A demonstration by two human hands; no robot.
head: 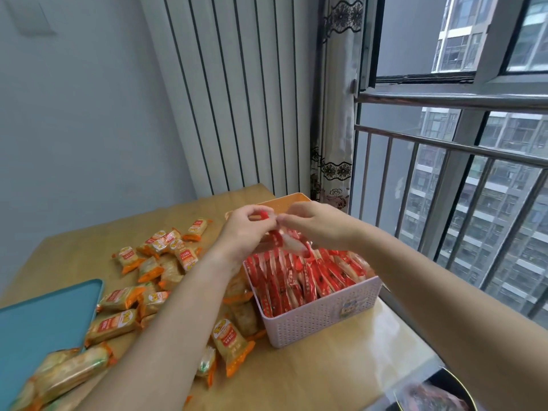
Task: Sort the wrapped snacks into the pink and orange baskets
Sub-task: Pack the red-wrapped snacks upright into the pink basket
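The pink basket (323,315) stands at the table's right side, packed with several red-wrapped snacks (299,277) standing on edge. Behind it, mostly hidden by my hands, is the orange basket (289,201). My left hand (247,229) and my right hand (318,222) meet above the pink basket's far end; both pinch one red-wrapped snack (289,241) that hangs between them. Several orange-wrapped snacks (161,269) lie scattered on the wooden table (326,378) to the left of the pink basket.
A teal tray (44,321) lies at the left front edge. A dark round object (436,393) sits at the front right corner. A window with a metal railing (444,143) runs along the right; a radiator and curtain stand behind the table.
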